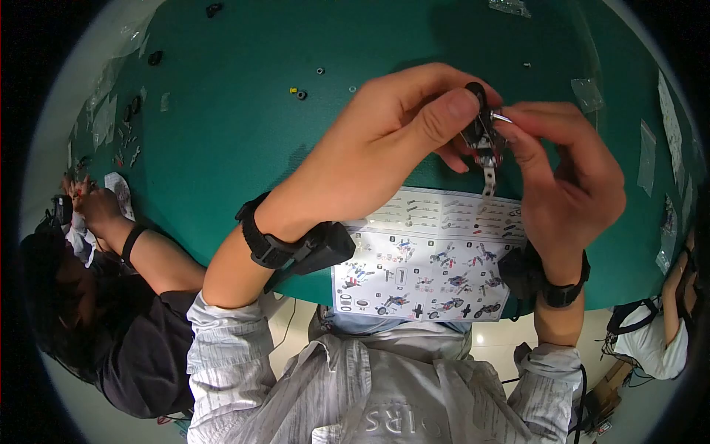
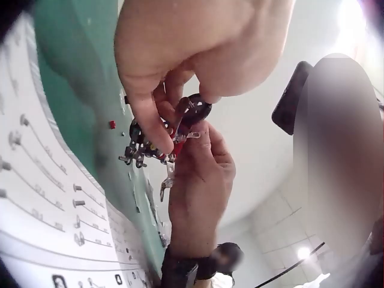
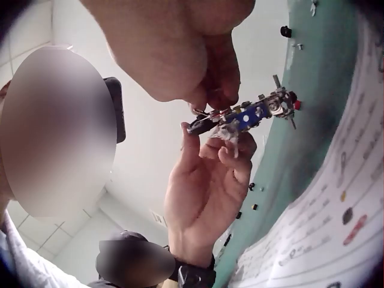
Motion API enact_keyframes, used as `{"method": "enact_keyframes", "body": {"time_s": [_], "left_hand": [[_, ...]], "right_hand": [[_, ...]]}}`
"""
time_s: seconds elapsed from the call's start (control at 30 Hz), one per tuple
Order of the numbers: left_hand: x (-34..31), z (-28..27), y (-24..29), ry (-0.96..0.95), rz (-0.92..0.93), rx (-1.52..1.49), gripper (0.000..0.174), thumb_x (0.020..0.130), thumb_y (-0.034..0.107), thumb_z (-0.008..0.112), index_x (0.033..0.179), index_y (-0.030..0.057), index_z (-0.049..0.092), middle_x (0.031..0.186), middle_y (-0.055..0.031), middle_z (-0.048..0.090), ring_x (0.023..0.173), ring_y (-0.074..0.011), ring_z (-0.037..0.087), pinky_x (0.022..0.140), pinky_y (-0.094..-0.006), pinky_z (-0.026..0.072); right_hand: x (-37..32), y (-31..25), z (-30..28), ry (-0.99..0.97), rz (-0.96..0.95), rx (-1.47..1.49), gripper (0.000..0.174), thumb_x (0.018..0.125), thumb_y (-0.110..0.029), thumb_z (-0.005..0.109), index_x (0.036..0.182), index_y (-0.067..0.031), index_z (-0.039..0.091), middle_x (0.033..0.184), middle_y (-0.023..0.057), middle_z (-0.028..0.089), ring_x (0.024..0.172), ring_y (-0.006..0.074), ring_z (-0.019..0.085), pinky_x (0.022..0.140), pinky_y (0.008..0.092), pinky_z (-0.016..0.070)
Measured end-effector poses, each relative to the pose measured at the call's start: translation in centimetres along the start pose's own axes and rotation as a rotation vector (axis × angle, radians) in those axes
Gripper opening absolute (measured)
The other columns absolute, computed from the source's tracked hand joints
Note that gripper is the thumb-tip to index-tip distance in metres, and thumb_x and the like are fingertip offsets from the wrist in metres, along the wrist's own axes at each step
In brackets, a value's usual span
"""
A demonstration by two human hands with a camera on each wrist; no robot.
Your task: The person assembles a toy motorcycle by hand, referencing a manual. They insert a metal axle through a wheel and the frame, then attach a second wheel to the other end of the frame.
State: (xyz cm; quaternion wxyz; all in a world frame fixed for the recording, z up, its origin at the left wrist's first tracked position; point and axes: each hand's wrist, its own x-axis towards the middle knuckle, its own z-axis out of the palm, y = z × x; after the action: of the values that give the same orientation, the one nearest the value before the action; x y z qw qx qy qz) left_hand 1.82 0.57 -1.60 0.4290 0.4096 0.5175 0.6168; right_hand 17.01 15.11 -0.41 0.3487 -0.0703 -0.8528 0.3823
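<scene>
Shared assembly room, workshop or lab type

Everything sits around one green table [image 1: 244, 140]. Printed build sheet [image 1: 425, 274] at its near edge, step diagrams visible. Small metal model [image 1: 486, 143] held over it; loose parts [image 1: 300, 95] scattered on it; clear plastic bags [image 1: 588, 95] along its right side. One person [image 1: 140, 355] at its left end, another person [image 1: 651, 344] at its right. Panelled ceiling [image 3: 36, 36] above it.

Left hand [image 1: 403, 132] and right hand [image 1: 575, 170] raised close together above the table [image 1: 222, 148], forearms [image 1: 240, 272] over its near edge. Left: thumb pressing, fingers curled in a grip. Right: thumb and index finger pinching.
</scene>
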Motion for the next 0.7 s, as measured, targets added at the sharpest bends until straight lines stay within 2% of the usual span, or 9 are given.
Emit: {"method": "enact_keyframes", "body": {"time_s": [0.07, 0.13, 0.2, 0.27, 0.4, 0.5, 0.6, 0.7], "left_hand": [[0.0, 0.2, 0.0, 0.056, 0.078, 0.065, 0.045, 0.106, 0.031, 0.06, 0.137, -0.0009, 0.058, 0.116, -0.0101, 0.068, 0.097, -0.0162, 0.069, 0.079, -0.0288, 0.06], [-0.1, 0.1, 0.5, 0.086, 0.075, 0.153, 0.044, 0.099, 0.021, 0.069, 0.136, -0.0003, 0.06, 0.116, -0.0089, 0.068, 0.097, -0.0142, 0.068, 0.081, -0.028, 0.0596], [0.0, 0.1, 0.8, 0.112, 0.092, 0.25, 0.046, 0.094, 0.013, 0.076, 0.136, 0.0001, 0.061, 0.116, -0.0078, 0.068, 0.098, -0.0123, 0.066, 0.083, -0.0273, 0.0594], [0.0, 0.1, 0.9, 0.134, 0.131, 0.354, 0.05, 0.088, 0.007, 0.08, 0.135, 0.0005, 0.062, 0.116, -0.0069, 0.067, 0.098, -0.0105, 0.063, 0.084, -0.0266, 0.0591], [-0.1, 0.5, 1.2, 0.183, 0.085, 0.335, 0.05, 0.086, 0.005, 0.081, 0.133, 0.0012, 0.064, 0.115, -0.006, 0.067, 0.099, -0.0105, 0.061, 0.084, -0.0266, 0.059], [0.0, 0.5, 1.4, 0.194, 0.1, 0.372, 0.05, 0.086, 0.004, 0.081, 0.133, 0.0023, 0.065, 0.116, -0.005, 0.067, 0.098, -0.0119, 0.062, 0.083, -0.0261, 0.059], [0.1, 0.4, 1.3, 0.179, 0.194, 0.451, 0.049, 0.085, 0.002, 0.081, 0.132, 0.0041, 0.066, 0.118, -0.0045, 0.067, 0.098, -0.013, 0.062, 0.081, -0.0255, 0.0588], [0.0, 0.3, 1.4, 0.17, 0.247, 0.532, 0.048, 0.085, 0.002, 0.081, 0.13, 0.0055, 0.068, 0.119, -0.0048, 0.067, 0.099, -0.0131, 0.062, 0.078, -0.0253, 0.0586]], "right_hand": [[0.0, 0.0, 0.0, -0.007, 0.042, -0.013, 0.016, 0.087, 0.012, 0.073, 0.101, 0.0064, 0.072, 0.097, 0.0128, 0.073, 0.086, 0.0162, 0.069, 0.077, 0.025, 0.0545], [0.0, -0.2, 0.0, 0.001, 0.139, 0.012, 0.015, 0.088, 0.01, 0.073, 0.102, 0.0062, 0.073, 0.096, 0.0112, 0.073, 0.085, 0.0151, 0.068, 0.076, 0.0241, 0.0542], [0.2, -0.8, 0.1, 0.02, 0.275, 0.076, 0.014, 0.089, 0.008, 0.073, 0.103, 0.0061, 0.074, 0.095, 0.0097, 0.073, 0.084, 0.014, 0.068, 0.075, 0.0231, 0.054], [0.6, -1.2, 0.1, -0.002, 0.326, 0.066, 0.014, 0.091, 0.005, 0.073, 0.104, 0.0056, 0.075, 0.095, 0.0088, 0.072, 0.081, 0.0129, 0.067, 0.072, 0.0222, 0.0527], [0.9, -0.6, -0.1, -0.034, 0.313, 0.111, 0.013, 0.095, -0.001, 0.071, 0.105, 0.0051, 0.076, 0.094, 0.0079, 0.072, 0.077, 0.0109, 0.065, 0.065, 0.0212, 0.049], [0.8, 0.1, 0.1, -0.022, 0.328, 0.25, 0.018, 0.096, -0.003, 0.071, 0.111, 0.0041, 0.075, 0.092, 0.0064, 0.07, 0.074, 0.0094, 0.062, 0.058, 0.0209, 0.0447], [0.7, -1.2, 0.0, 0.018, 0.571, 0.4, 0.022, 0.095, -0.005, 0.071, 0.116, 0.0033, 0.072, 0.09, 0.0067, 0.07, 0.074, 0.01, 0.064, 0.058, 0.0212, 0.045], [0.9, -0.8, -1.0, -0.065, 0.65, 0.532, 0.024, 0.095, -0.006, 0.071, 0.117, 0.0028, 0.069, 0.09, 0.0087, 0.071, 0.074, 0.0116, 0.066, 0.06, 0.0217, 0.0466]]}}
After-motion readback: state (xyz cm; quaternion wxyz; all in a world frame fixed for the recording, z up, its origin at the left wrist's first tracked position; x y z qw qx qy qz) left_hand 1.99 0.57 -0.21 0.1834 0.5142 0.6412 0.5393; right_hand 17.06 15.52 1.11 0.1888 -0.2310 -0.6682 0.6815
